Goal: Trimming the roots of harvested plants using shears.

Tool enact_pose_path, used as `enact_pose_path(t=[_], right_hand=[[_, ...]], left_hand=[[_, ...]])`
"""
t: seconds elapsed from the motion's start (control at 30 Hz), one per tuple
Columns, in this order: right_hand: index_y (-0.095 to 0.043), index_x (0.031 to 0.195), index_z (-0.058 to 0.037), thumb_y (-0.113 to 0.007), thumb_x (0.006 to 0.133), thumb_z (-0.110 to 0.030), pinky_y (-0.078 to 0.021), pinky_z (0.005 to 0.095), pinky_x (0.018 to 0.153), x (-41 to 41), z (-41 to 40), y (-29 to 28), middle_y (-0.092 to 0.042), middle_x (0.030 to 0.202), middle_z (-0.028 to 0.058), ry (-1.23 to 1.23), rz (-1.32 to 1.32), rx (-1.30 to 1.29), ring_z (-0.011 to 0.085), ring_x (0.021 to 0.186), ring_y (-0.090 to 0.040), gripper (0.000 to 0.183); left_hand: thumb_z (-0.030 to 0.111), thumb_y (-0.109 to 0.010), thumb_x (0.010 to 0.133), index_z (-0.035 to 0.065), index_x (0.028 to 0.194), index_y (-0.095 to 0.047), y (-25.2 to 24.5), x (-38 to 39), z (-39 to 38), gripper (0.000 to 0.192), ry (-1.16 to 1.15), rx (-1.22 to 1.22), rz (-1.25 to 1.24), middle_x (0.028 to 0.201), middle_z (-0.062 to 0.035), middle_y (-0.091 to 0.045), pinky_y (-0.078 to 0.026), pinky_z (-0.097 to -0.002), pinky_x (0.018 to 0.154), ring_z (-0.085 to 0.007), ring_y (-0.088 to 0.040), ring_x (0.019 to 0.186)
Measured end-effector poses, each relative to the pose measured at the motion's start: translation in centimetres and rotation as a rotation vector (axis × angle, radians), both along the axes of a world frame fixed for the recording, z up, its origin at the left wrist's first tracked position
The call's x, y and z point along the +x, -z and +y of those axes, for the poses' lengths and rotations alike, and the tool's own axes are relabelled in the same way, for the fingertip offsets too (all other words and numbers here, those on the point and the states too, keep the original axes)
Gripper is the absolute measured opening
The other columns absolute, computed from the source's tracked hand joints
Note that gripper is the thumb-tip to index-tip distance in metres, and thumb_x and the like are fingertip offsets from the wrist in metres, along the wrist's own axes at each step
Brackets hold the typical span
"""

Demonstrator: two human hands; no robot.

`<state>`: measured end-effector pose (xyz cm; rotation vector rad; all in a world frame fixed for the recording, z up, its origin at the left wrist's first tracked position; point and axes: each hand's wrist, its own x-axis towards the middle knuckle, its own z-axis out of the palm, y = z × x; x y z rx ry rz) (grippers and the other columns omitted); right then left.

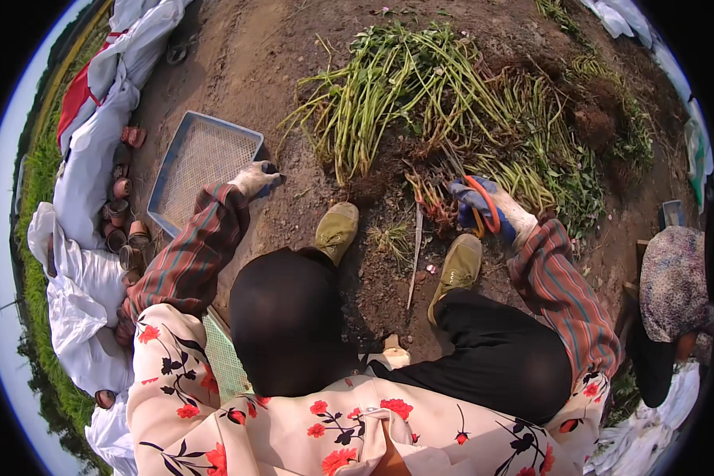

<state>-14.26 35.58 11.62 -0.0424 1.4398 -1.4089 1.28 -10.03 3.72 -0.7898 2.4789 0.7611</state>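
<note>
My left hand (257, 178), in a white glove with a blue palm, is over the soil at the right corner of a blue-rimmed mesh tray (205, 149). Its fingers are bent; I cannot make out anything between them. My right hand (492, 205), gloved alike, grips orange-handled scissors (481, 199), whose blades point away from me into the plants. Just left of that hand lies a small clump of reddish cut stems (433, 199). Beyond it spreads a large heap of long green stems (387, 101) with leaves and brown roots.
Clay pots (117, 211) line the left side beside white sacks (86, 172). A thin pale strip (416, 256) lies between my shoes (337, 229). Behind the tray's near end is a green mesh tray (223, 357). Another person (672, 285) sits at the right edge.
</note>
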Motion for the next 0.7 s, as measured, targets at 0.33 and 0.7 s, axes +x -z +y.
enact_pose_path(t=[0.33,0.7], right_hand=[[-0.051,0.112,0.0006,-0.056,0.088,-0.022,-0.0505,0.0294,0.065,0.9,1.7,8.8,-0.059,0.080,0.0072,0.230,-0.209,0.116,0.0161,0.070,-0.059,0.033],[-0.052,0.112,-0.0013,-0.059,0.087,-0.026,-0.0506,0.0301,0.066,1.7,0.4,8.9,-0.059,0.080,0.0076,0.283,-0.233,-0.033,0.0171,0.073,-0.060,0.035]], left_hand=[[0.028,-0.056,0.087,0.0004,0.105,-0.060,13.2,-7.0,17.6,0.034,-0.270,0.939,0.354,0.092,-0.0087,-0.063,-0.048,-0.0334,0.068,-0.0209,-0.061,0.083],[0.015,-0.049,0.087,0.0038,0.106,-0.056,11.2,-8.0,13.9,0.024,-0.758,2.062,0.382,0.117,-0.0093,-0.056,-0.039,-0.0407,0.097,-0.0258,-0.053,0.109]])
